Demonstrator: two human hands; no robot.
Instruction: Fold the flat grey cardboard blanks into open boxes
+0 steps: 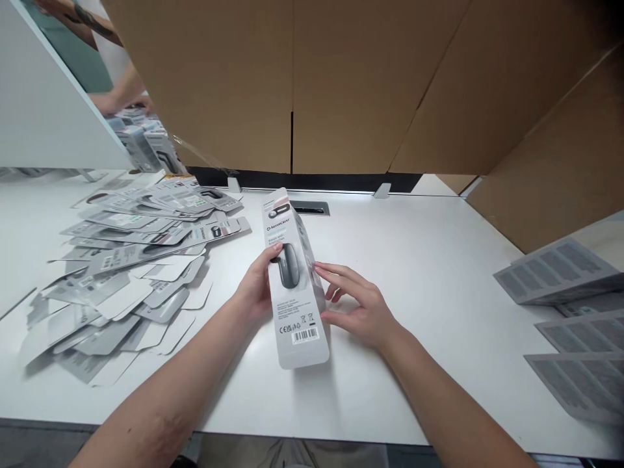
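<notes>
1. The white table (429,273) fills most of the lower view.
2. Brown cardboard panels (351,84) are standing along its far edge, and more cardboard is at the right.
3. A loose pile of flat printed carton blanks (141,253) lies on the left part of the table, the pieces overlapping one another.
4. Grey printed sheets (575,260) are at the right edge; their text is too blurred to be read.
5. At the upper left, a hand of another person (114,97) is near some upright printed boxes (160,149).
6. The SilverCrest mouse carton (297,305) is in the middle, above the table, tilted, with its printed face up.
7. The left hand (258,283) is clamped on its left side, the thumb upon the face.
8. The right hand (358,302) has its fingers parted, the fingertips touching the carton's right side.
9. A barcode (305,335) is printed near the carton's lower end.
</notes>
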